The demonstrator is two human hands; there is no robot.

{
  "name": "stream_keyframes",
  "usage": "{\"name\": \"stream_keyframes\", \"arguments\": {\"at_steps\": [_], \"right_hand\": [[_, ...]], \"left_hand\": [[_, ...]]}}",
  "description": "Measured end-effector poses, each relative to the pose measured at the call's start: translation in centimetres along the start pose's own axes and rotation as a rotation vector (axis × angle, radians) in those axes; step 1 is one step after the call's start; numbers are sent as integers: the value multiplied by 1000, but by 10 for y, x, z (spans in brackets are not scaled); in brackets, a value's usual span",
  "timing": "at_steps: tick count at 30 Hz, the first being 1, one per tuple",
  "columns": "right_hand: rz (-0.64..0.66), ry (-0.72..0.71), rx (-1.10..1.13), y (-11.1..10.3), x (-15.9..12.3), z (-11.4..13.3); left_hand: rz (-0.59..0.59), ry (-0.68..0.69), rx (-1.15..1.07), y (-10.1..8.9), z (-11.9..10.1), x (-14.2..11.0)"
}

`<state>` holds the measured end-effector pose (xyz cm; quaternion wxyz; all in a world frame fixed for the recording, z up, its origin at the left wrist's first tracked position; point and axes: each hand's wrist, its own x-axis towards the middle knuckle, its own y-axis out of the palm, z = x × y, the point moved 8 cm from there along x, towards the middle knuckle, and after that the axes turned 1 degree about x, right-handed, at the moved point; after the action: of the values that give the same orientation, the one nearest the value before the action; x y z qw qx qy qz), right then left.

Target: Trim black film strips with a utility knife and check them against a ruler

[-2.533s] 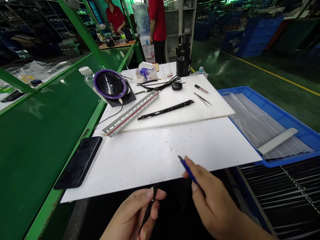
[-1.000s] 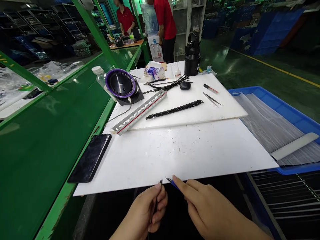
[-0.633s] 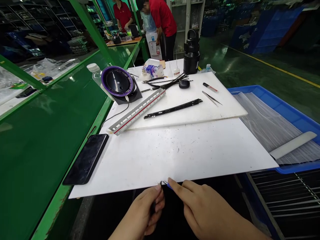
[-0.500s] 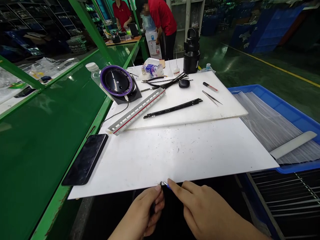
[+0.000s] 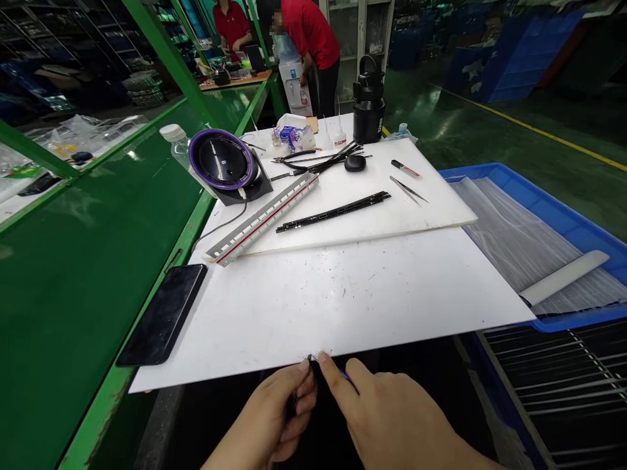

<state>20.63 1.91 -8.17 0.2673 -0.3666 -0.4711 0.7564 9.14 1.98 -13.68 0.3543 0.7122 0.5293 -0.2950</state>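
My left hand (image 5: 279, 418) is closed round a thin black strip (image 5: 292, 405) held upright just below the near edge of the white board (image 5: 343, 300). My right hand (image 5: 386, 418) pinches a blue-handled tool (image 5: 344, 375), and its tip meets the top end of the strip. Both hands sit close together at the bottom middle. Further back, a longer black strip (image 5: 333, 211) lies on a raised white board (image 5: 392, 209) beside a long slotted metal rail (image 5: 264, 219).
A black phone (image 5: 161, 313) lies at the board's left edge. A purple-rimmed round device (image 5: 221, 160), a black flask (image 5: 368, 111), tweezers (image 5: 407, 189) and small bottles stand at the back. A blue tray (image 5: 553, 222) of strips is on the right. Two people in red shirts stand far back.
My hands drew together below the board's near edge, and the blue tool's tip came onto the end of the black strip. The view shifted slightly.
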Motion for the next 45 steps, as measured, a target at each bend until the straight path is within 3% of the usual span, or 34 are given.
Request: {"name": "stream_keyframes", "arguments": {"at_steps": [6, 22, 30, 37, 45], "right_hand": [[-90, 4, 23, -7, -4, 1], [-71, 63, 235, -3, -10, -6], [-75, 54, 213, 4, -5, -4], [39, 38, 62, 9, 0, 7], [49, 54, 30, 7, 0, 12]], "left_hand": [[21, -1, -35, -2, 3, -4], [-16, 57, 75, -4, -3, -1], [-28, 36, 64, -7, 2, -1], [-2, 32, 45, -3, 2, -1], [18, 10, -22, -6, 5, -4]]}}
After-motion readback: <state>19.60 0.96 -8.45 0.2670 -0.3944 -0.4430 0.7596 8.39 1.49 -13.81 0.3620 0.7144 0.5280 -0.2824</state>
